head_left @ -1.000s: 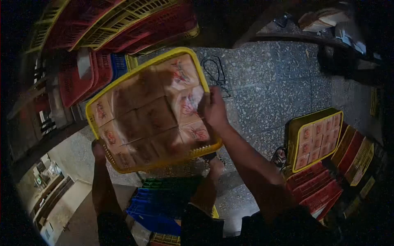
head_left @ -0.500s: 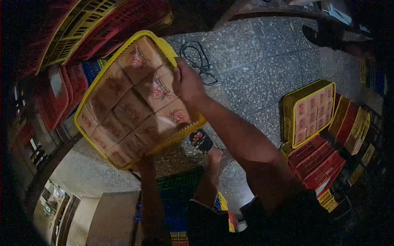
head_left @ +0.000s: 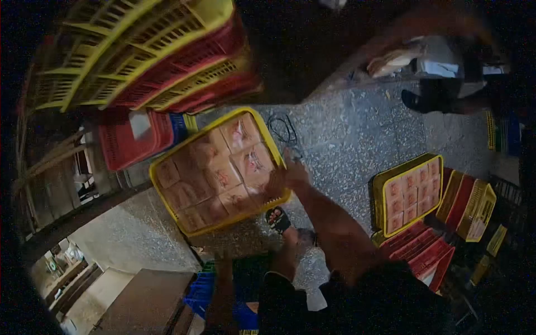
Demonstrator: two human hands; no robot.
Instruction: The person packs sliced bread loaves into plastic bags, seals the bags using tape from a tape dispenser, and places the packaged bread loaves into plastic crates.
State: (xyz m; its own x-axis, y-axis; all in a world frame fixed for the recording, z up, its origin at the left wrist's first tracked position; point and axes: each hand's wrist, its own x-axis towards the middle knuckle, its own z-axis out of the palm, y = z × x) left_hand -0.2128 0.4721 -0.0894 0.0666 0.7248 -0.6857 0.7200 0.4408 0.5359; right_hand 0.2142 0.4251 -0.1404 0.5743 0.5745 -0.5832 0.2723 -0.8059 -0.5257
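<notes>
A yellow plastic crate (head_left: 184,233) is tilted in front of me, filled with rows of square pale packs (head_left: 223,177) bearing red print. My right hand (head_left: 297,172) grips its right rim, somewhat blurred. At the crate's lower edge, my left hand (head_left: 216,252) supports it from the shadow, its fingers mostly hidden. Below the crate, a sandalled foot (head_left: 277,219) shows on the speckled floor.
Stacked yellow and red crates (head_left: 184,50) rise at upper left, above a red crate (head_left: 125,151). Another pack-filled yellow crate (head_left: 385,223) stands right, near red crates (head_left: 421,251). A black cable (head_left: 282,128) lies on the floor. A dark shoe (head_left: 412,100) shows at upper right.
The held crate appears lower, farther right and smaller in view, with both hands still at its edges. My view has shifted, bringing the upper-left crate stack closer.
</notes>
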